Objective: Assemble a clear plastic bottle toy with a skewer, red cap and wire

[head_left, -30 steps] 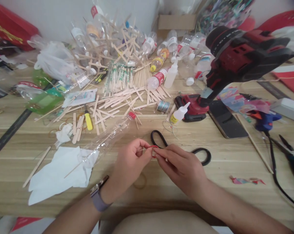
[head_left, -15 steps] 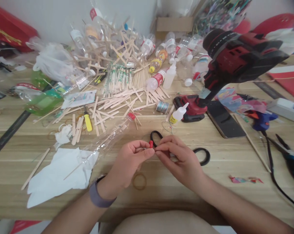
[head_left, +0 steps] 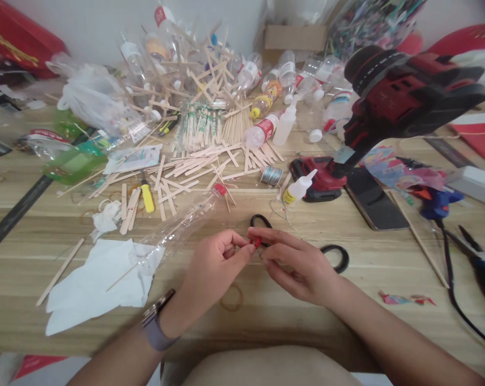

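Between my two hands is a small red piece (head_left: 256, 242), too small and blurred to name its kind. My left hand (head_left: 220, 262) pinches it between thumb and forefinger. My right hand (head_left: 296, 262) has its fingertips against the same piece from the other side; whether they grip it is hard to see. Black-handled scissors (head_left: 338, 258) lie on the table behind and under my right hand, their blades hidden. Left of my hands a clear plastic bottle (head_left: 186, 217) with a red cap lies on its side, a thin stick inside it. A rubber band (head_left: 231, 298) lies below my hands.
A red and black power drill (head_left: 390, 107) stands at the right, beside a phone (head_left: 374, 198) and a glue gun (head_left: 435, 203). Wooden craft sticks (head_left: 194, 166) and plastic bottles crowd the back. White tissue (head_left: 97, 284) lies at left, a glue bottle (head_left: 298, 187) ahead.
The red piece has tipped from upright to slanted. My right hand's fingers have moved over its top. My left wrist has turned, so the watch face shows. The whole view has shifted slightly.
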Tool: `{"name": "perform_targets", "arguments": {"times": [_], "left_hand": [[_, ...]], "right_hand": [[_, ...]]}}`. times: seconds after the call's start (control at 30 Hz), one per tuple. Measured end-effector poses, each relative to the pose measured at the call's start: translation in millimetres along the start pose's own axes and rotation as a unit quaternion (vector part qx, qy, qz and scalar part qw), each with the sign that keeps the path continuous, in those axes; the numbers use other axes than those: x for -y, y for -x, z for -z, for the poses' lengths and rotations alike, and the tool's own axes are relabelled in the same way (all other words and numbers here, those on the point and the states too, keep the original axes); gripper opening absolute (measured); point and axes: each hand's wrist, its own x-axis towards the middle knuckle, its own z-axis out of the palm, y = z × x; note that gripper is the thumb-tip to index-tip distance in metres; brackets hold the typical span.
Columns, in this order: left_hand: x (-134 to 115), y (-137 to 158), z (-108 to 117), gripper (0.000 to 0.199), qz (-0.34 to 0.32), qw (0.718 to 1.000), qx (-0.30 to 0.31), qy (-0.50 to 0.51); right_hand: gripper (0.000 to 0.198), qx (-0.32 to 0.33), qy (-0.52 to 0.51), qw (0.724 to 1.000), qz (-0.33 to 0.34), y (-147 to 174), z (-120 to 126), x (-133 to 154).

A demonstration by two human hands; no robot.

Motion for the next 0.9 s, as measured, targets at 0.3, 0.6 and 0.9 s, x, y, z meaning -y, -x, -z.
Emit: {"name": "perform_targets", "arguments": {"times": [0.3, 0.6, 0.9], "left_hand": [[1.2, -4.8, -4.5, 0.024, 0.068, 0.978, 0.067, 0.188], [5.9, 4.0, -2.8, 0.026, -0.146, 0.981, 0.023, -0.123], [5.2, 2.7, -2.2, 0.021, -0.179, 0.953, 0.057, -0.236]], "right_hand": [[0.016, 0.025, 0.008, 1.000, -0.017, 3.1, -6.7, -1.8], [0.010, -0.030, -0.277, 0.924, -0.263, -2.8, -7.2, 6.0], [0.021, -0.069, -0.377, 0.852, -0.357, -5.6, -8.2, 7.3]]}}
